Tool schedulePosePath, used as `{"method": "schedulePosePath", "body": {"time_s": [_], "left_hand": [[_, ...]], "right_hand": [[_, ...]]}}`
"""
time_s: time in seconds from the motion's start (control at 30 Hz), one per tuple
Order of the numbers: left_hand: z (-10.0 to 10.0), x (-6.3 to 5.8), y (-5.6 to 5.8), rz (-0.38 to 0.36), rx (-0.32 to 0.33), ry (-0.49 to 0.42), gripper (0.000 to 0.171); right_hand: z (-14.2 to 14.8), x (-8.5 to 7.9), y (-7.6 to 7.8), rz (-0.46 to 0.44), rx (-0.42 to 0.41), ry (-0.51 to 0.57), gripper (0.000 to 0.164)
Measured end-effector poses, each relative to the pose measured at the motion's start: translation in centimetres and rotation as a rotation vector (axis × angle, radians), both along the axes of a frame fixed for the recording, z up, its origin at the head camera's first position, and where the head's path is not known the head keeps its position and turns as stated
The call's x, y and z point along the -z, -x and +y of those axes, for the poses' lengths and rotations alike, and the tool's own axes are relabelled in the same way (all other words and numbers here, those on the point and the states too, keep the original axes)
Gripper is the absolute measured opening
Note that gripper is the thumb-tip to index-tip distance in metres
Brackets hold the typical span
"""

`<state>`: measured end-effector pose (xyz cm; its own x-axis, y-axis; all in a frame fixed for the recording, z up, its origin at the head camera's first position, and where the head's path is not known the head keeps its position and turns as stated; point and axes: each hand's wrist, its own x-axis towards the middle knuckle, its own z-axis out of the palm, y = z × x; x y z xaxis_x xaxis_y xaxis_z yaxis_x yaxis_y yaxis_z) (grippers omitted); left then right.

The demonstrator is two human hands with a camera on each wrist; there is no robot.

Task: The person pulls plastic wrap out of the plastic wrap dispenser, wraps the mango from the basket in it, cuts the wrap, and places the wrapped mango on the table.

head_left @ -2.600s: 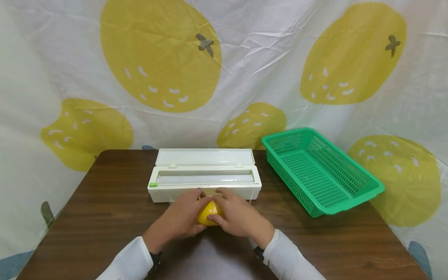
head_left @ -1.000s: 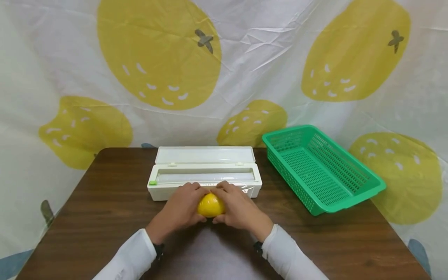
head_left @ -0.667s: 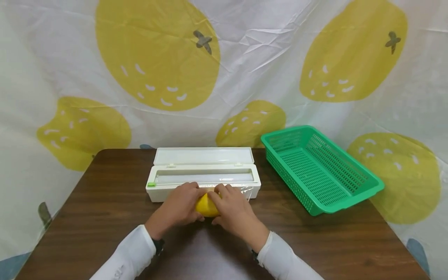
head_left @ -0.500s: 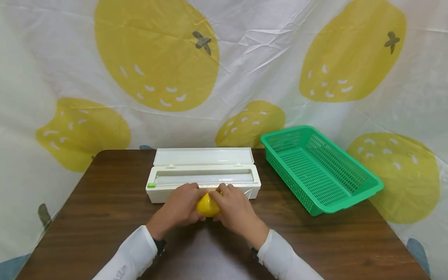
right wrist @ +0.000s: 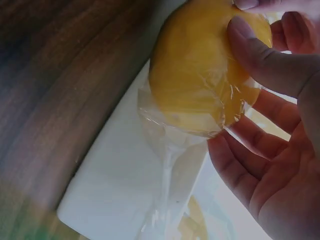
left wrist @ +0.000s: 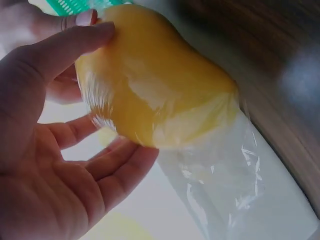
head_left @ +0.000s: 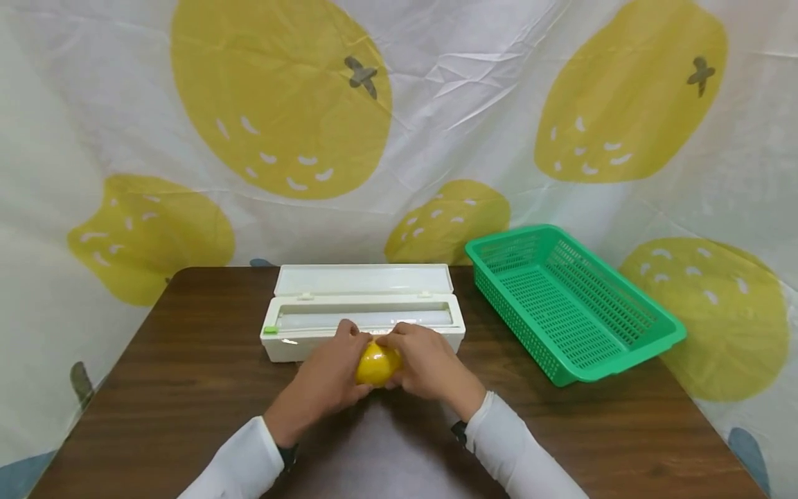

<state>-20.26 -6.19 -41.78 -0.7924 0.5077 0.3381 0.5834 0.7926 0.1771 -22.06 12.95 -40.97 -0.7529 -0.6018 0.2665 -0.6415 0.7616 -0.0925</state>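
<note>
A smooth yellow fruit (head_left: 377, 364), partly covered in clear plastic wrap (left wrist: 210, 185), is held between both hands in front of the white wrap dispenser (head_left: 280, 346). My left hand (head_left: 330, 371) grips its left side, thumb and fingertips on the film in the left wrist view. From the other side my right hand (head_left: 430, 364) grips it, thumb (right wrist: 245, 37) pressing the wrapped surface. Loose film hangs past the fruit in both wrist views. The dispenser's lid (head_left: 364, 279) stands raised, showing the roll (head_left: 368, 319) inside. The fruit's far side is hidden in the head view.
A green perforated basket (head_left: 623, 374) stands at the right of the brown wooden table (head_left: 187, 388). Behind the table hangs a white cloth (head_left: 461, 104) printed with yellow fruit. A small green slider (head_left: 270, 330) sits at the dispenser's left end.
Both hands stay around the fruit while the fingers shift over it. More of the fruit shows between them than half a second ago. A film glint now appears at the dispenser's left front.
</note>
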Motion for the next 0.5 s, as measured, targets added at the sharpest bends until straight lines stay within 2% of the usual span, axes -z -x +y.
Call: {"method": "schedulePosePath", "body": {"time_s": [0.13,0.3,0.37,0.5], "left_hand": [[0.5,0.3,-0.6,0.114,-0.036,0.102,0.068],[1.5,0.5,-1.7,0.234,-0.149,0.255,0.081],[1.9,0.8,-1.8,0.296,-0.179,0.275,0.076],[2.3,1.8,-1.8,0.403,-0.215,0.274,0.050]], "right_hand": [[0.0,-0.2,0.1,-0.026,-0.007,-0.017,0.061],[-0.1,-0.7,0.2,-0.067,-0.016,-0.033,0.052],[-0.2,-1.0,0.1,-0.084,-0.019,-0.038,0.048],[-0.2,-1.2,0.2,-0.101,-0.028,-0.043,0.046]]}}
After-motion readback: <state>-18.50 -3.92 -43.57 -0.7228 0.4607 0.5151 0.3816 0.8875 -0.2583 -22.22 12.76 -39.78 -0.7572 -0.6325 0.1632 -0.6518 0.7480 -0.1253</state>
